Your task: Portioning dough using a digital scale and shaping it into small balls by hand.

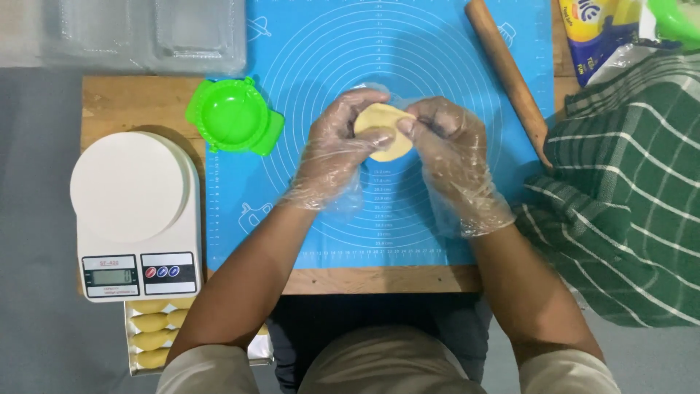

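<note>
Dough disc pinched by left hand and right hand above blue mat; wooden table; grey floor.

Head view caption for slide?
Gloved left hand and right hand pinch a dough disc over a blue baking mat.
</note>
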